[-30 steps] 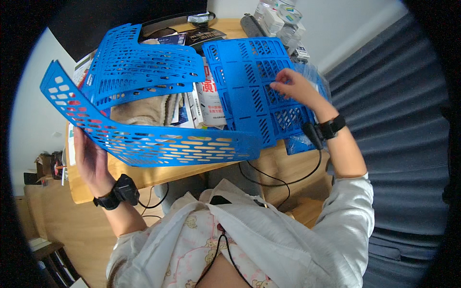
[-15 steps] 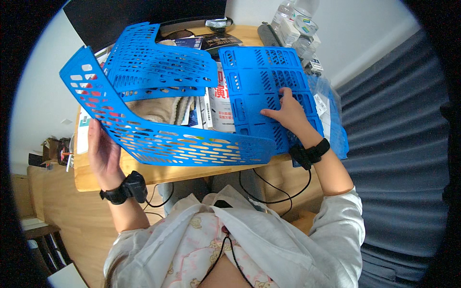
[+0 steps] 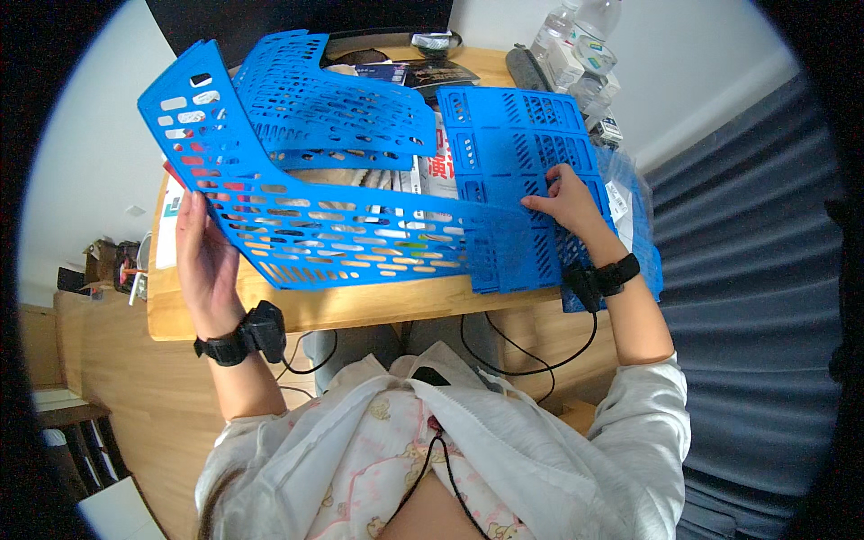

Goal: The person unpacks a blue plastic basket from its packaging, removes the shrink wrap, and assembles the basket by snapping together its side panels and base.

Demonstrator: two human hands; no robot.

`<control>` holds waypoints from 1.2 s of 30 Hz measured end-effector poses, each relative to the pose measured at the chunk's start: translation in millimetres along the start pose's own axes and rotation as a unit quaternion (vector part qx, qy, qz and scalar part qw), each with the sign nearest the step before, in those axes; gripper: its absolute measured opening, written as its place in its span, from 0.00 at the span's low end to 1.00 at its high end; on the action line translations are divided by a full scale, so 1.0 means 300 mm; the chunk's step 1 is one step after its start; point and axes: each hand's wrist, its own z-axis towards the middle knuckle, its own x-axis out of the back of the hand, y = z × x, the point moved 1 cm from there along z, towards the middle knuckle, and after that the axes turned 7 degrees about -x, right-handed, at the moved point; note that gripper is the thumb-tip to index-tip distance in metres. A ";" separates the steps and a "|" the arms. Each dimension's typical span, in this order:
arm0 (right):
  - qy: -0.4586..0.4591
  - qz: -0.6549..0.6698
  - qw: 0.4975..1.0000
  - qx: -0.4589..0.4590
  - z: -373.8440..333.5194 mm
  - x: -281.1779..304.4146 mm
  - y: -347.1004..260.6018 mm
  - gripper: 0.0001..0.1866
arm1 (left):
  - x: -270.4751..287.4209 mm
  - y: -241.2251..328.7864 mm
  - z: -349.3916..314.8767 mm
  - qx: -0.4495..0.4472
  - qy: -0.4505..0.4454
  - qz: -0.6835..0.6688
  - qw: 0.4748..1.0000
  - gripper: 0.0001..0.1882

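My left hand (image 3: 205,256) grips the left edge of a blue L-shaped perforated plastic panel (image 3: 333,220), which looks like a side of a file rack. Its long arm reaches right, and its end overlaps the lower left of a blue gridded plastic panel (image 3: 490,162). My right hand (image 3: 569,205) is on that gridded panel, thumb and fingers bent in and closed on it; the fingertips are partly hidden. A second blue perforated panel (image 3: 351,112) of similar shape stands behind the first. Whether the panels are joined cannot be seen.
Books (image 3: 441,171) lie under the panels on the wooden table (image 3: 360,310). Clear bottles (image 3: 594,36) and small boxes stand at the back right. A plastic bag (image 3: 630,180) lies at the right side, near a dark curtain (image 3: 729,243). Black cables (image 3: 504,371) hang from my wrist bands.
The long arm of the L-shaped panel has swung up at its lower edge and now overlaps the gridded panel more. My right thumb and fingers have drawn closer together.
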 end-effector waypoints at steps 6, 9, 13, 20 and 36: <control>-0.057 0.160 0.985 0.025 -0.002 0.019 -0.006 0.23 | 0.034 0.024 0.030 -0.023 0.009 -0.009 1.000 0.14; -0.107 0.258 0.960 -0.027 -0.042 0.063 -0.036 0.17 | 0.047 0.025 0.046 -0.022 0.043 -0.016 0.999 0.13; -0.059 0.307 0.950 0.005 -0.090 0.070 -0.080 0.13 | 0.035 0.019 0.062 -0.010 0.042 -0.005 0.999 0.12; -0.075 0.424 0.902 0.044 -0.114 0.067 -0.121 0.10 | -0.024 0.017 0.101 -0.023 0.013 -0.011 1.000 0.12; 0.027 0.559 0.827 0.050 -0.102 0.159 -0.044 0.14 | 0.110 0.022 0.227 -0.084 0.058 -0.006 0.995 0.10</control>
